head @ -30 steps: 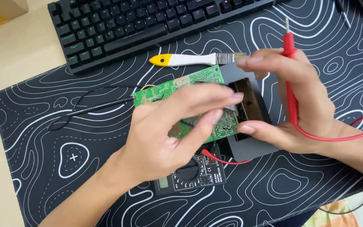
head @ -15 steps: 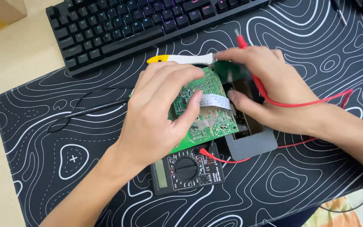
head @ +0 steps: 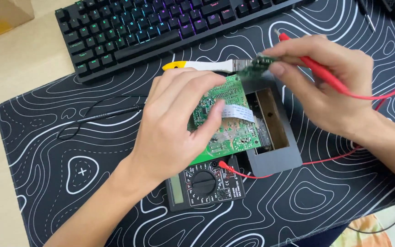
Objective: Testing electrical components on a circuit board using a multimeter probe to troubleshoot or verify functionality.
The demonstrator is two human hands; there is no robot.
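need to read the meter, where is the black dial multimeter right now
In the head view, the black dial multimeter lies flat on the patterned desk mat, low centre, just below the green circuit board and the left hand.

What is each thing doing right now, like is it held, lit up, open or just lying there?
Left hand: gripping the green circuit board.
Green circuit board: tilted up, held over the grey case.
Grey case: open, lying flat.
Right hand: holding a small board and the red probe.
Small board: lifted.
Red probe: held.
Multimeter: lying flat, red lead plugged in.
Keyboard: backlit.
Brush: lying on the mat.
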